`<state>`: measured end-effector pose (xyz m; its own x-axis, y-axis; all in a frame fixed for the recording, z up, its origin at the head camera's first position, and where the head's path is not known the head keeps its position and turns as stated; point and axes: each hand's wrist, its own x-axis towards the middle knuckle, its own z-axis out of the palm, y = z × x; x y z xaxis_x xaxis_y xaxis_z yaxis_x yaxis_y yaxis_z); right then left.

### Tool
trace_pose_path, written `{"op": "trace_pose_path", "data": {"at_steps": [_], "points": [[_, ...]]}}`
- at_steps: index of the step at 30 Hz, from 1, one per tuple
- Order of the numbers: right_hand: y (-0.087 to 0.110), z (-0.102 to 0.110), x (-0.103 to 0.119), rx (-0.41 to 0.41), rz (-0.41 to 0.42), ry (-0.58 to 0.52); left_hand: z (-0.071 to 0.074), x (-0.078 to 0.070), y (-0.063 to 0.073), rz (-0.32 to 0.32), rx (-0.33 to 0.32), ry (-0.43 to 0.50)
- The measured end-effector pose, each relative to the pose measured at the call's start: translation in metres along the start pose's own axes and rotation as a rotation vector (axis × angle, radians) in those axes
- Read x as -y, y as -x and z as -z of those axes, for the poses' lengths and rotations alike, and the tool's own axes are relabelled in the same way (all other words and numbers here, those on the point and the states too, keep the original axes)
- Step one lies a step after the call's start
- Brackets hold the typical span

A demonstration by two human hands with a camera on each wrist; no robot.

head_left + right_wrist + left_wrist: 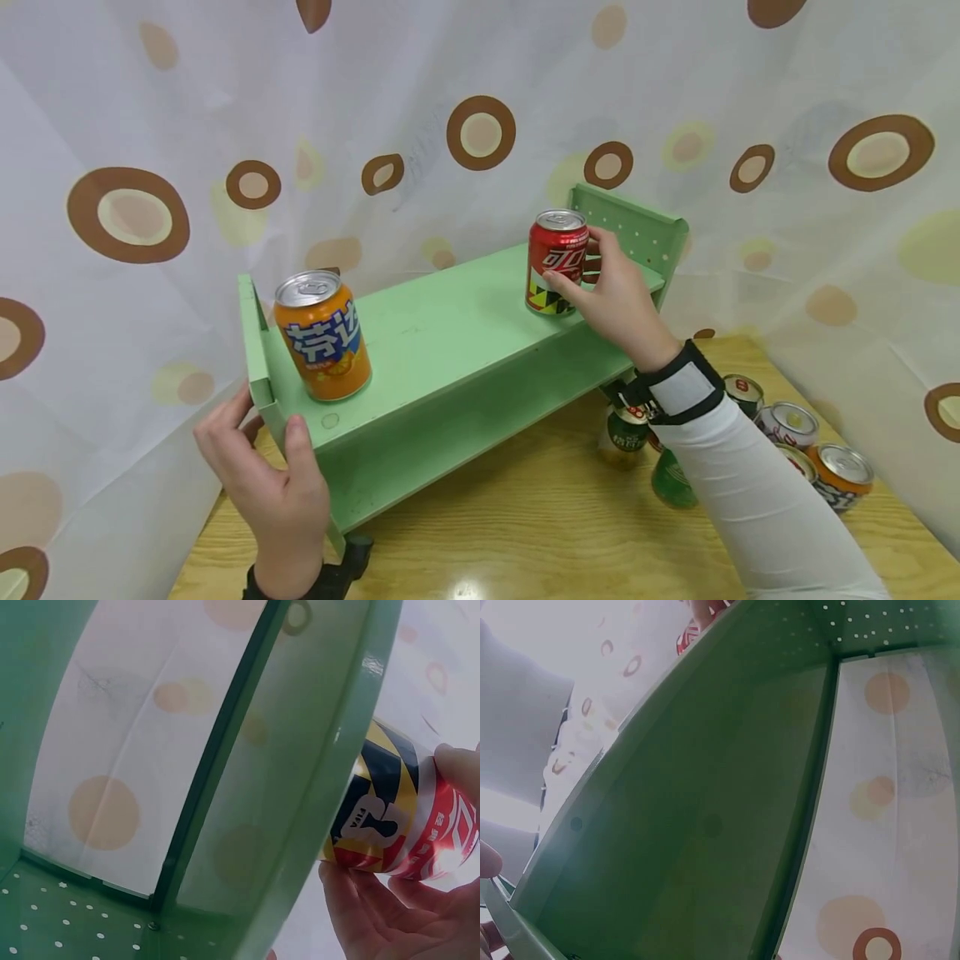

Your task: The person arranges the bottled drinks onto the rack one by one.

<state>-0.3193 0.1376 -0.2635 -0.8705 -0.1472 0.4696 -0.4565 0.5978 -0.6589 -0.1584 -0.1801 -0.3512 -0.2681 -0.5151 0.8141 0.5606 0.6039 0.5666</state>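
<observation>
A light green two-tier shelf rack stands at an angle on the wooden table. My right hand holds a red soda can at the right part of the top shelf, thumb in front and fingers round the far side. In the right wrist view the can shows a yellow and black pattern beside the shelf's edge. My left hand grips the rack's left end panel, thumb on the near side and fingers on the outer side. An orange soda can stands upright on the top shelf near that panel.
To the right on the wooden table stand several more cans, among them an orange can and a green can, partly behind my right forearm. A patterned sheet hangs behind the rack and along both sides.
</observation>
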Motion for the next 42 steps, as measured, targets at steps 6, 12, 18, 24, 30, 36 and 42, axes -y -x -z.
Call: {"op": "trace_pose_path", "data": {"at_steps": [6,12,18,24,30,36,42], "points": [[0.001,-0.004,0.000,-0.028,0.013,-0.019,0.001,0.000,0.001,0.005,0.002,-0.008],[0.001,-0.010,0.003,-0.031,0.025,-0.036,0.001,0.000,0.000,0.005,0.008,-0.018],[0.001,-0.017,0.008,-0.019,0.035,-0.046,0.002,-0.001,0.000,0.004,0.008,-0.019],[0.001,-0.024,0.014,-0.015,0.048,-0.061,0.002,-0.001,0.001,0.004,0.011,-0.017],[0.003,-0.030,0.019,-0.022,0.065,-0.068,0.001,-0.001,0.001,-0.001,0.006,-0.008],[0.004,-0.035,0.024,-0.017,0.063,-0.077,0.000,-0.001,0.001,-0.003,0.002,-0.013],[0.006,-0.042,0.030,-0.009,0.077,-0.090,0.000,-0.001,0.001,-0.002,0.002,-0.015]]}}
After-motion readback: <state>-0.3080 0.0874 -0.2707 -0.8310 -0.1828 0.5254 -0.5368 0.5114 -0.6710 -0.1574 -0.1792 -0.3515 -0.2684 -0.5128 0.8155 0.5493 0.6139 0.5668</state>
